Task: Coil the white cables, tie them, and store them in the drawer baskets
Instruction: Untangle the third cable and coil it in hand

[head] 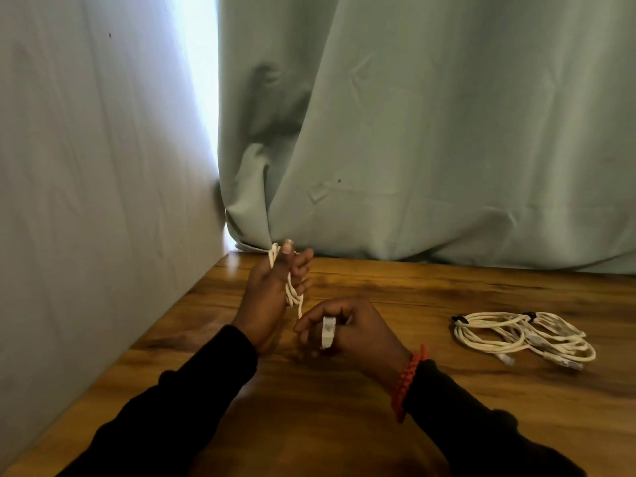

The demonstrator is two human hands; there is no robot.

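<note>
Probably a home room: wooden table (344,425) against pale green curtain (447,132).

The right hand (347,330) hides most of the white plug (327,333).

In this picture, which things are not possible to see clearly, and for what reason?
Head view:
- Drawer baskets: not in the frame at all.
- Cable in the left hand: how many loops it has, hidden by the fingers.
- White plug in the right hand: its type, too blurred.
- Coiled cables on the table: their number, as they overlap; two dark ties show.
</note>
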